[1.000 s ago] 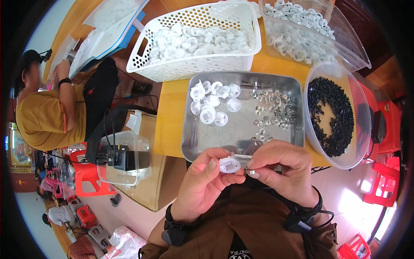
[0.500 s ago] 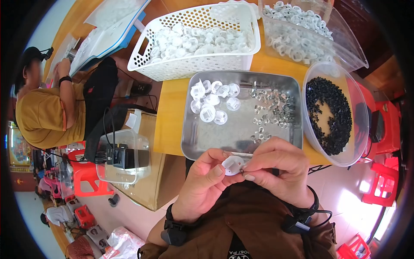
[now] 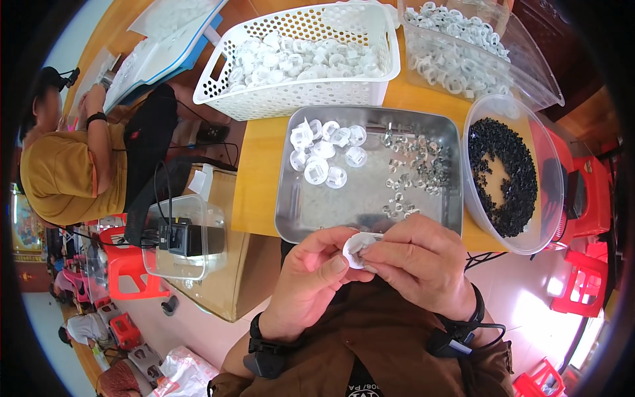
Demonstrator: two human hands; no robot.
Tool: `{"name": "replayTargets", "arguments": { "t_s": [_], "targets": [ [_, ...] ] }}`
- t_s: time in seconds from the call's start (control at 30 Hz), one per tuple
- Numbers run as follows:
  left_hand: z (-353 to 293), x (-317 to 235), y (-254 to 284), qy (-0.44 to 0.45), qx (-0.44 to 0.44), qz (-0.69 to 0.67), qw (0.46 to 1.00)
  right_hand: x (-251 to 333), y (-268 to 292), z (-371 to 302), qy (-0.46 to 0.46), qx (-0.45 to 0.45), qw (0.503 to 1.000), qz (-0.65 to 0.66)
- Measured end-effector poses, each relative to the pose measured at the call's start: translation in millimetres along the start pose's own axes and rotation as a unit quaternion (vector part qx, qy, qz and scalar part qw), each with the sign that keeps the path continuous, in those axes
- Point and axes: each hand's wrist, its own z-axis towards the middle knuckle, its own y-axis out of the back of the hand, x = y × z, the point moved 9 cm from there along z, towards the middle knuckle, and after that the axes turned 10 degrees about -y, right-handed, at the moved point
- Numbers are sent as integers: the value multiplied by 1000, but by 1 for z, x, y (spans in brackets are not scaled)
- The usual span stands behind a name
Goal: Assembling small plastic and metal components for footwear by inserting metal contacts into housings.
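In front of my chest, my left hand (image 3: 305,278) grips a small white round plastic housing (image 3: 352,249) between thumb and fingers, its hollow side tipped toward the right. My right hand (image 3: 423,259) is closed in a pinch, its fingertips reaching into the housing's opening; whatever they hold is hidden. Just beyond both hands lies a metal tray (image 3: 331,215). On its left side sits a loose group of white round housings (image 3: 316,171), and small shiny metal clips (image 3: 423,162) are scattered over its right side.
Behind the tray stands a white perforated basket (image 3: 297,92) of white parts, beside a clear bin (image 3: 529,83) of white rings. A round clear tub (image 3: 555,198) at right holds small black pieces (image 3: 506,205). At left, a clear box (image 3: 175,264) rests on a carton (image 3: 245,278); a co-worker (image 3: 76,165) sits beyond.
My right fingertips have moved left, from the housing's edge into its opening. The housing has turned slightly in my left hand. The view has shifted a little.
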Motion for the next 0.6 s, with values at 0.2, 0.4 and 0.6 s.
{"name": "replayTargets", "arguments": {
  "t_s": [0.2,0.4,0.6],
  "targets": [
    [0,-2,2,-7,0,15,1000,5,-1,0,22,0,1000,10],
    [0,-1,1,-6,-1,18,1000,1,-3,-1,3,10,1000,29],
    [-1,-3,6,-22,-11,57,998,-2,-1,-2,-21,11,999,26]
  ]
}}
